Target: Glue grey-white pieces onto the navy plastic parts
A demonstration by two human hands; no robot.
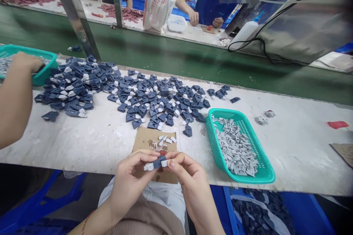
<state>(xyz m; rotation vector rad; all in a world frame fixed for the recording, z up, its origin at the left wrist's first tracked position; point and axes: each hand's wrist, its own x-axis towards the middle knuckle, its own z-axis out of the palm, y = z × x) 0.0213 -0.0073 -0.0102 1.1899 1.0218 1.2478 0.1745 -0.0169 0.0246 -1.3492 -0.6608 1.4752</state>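
Between my two hands, just above the front edge of the table, is a dark blue plastic part (157, 163) with a pale grey tip at its left end. My left hand (131, 175) pinches it from the left. In the fingers of my right hand (188, 174) is a small light grey piece (164, 163), held against the blue part's right side. Under them lies a cardboard sheet (143, 138) with several small loose grey pieces (167, 140) and wet-looking spots. A round red item (162, 152) is partly hidden behind my fingers.
Heaps of dark blue parts (154, 99) spread across the table. A green basket (211, 143) of grey pieces stands at right. At left, a co-worker's arm (16, 95) reaches into another green basket (45, 77). Blue crates (306, 205) sit below; a metal post (74, 14) rises behind.
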